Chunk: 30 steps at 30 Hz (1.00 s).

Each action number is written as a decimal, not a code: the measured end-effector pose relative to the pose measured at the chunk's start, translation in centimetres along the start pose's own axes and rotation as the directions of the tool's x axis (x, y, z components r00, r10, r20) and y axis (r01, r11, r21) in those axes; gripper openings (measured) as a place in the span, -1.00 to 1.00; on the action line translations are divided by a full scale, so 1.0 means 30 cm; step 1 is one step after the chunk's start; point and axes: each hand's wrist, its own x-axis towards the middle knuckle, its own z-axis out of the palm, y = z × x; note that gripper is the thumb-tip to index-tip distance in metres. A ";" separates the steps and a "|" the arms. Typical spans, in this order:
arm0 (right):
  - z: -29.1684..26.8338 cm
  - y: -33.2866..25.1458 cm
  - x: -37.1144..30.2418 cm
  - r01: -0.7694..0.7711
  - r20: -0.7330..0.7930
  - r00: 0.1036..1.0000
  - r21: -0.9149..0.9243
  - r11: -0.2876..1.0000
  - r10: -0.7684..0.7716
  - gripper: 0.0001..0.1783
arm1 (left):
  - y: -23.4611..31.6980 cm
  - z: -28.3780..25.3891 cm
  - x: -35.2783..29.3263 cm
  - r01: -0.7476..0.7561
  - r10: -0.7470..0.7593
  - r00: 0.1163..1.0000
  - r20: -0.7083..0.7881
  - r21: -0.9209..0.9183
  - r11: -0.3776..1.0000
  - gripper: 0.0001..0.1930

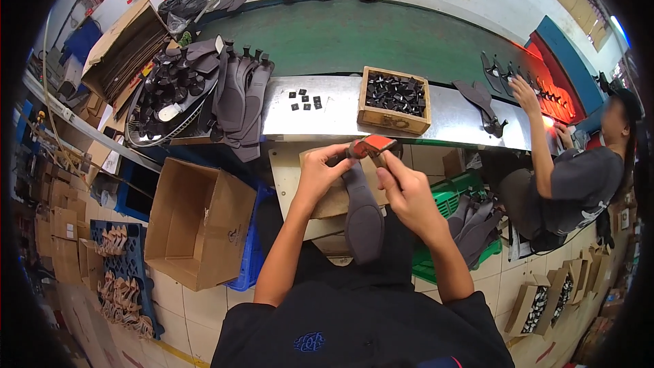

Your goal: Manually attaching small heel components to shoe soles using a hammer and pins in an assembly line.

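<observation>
Metal desk (340, 114) crosses a workshop, its near edge just ahead of a person (361, 320). The left hand (320, 174) is closed on the upper end of a grey shoe sole (364, 225), which slopes down toward the body; the right hand (409, 194) grips a red-headed tool (375, 142) beside that end. Bare metal separates small black squares (317, 99) from a wooden box (392, 118) of black pieces. Behind stretches a green conveyor (340, 41). Heaped soles (238, 95) block the desk's left; a cardboard box (228, 221) and green crate (453, 192) flank the person; a co-worker (579, 174) is at right.
</observation>
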 end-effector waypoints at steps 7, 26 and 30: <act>-0.132 -0.172 -0.116 0.137 -0.120 0.985 0.081 0.987 -0.127 -0.80 | 0.019 -0.003 -0.053 -0.140 0.114 0.990 0.085 0.696 0.704 0.26; -0.063 -0.019 -0.020 0.103 -0.059 0.991 -0.204 0.974 -0.117 -0.70 | 0.009 -0.002 -0.070 -0.211 0.209 0.973 0.101 0.763 0.611 -0.44; -0.061 -0.008 -0.009 0.157 -0.135 0.972 -0.227 0.961 -0.191 -0.62 | 0.096 0.021 -0.192 -0.291 0.264 0.956 0.127 0.521 0.803 -0.71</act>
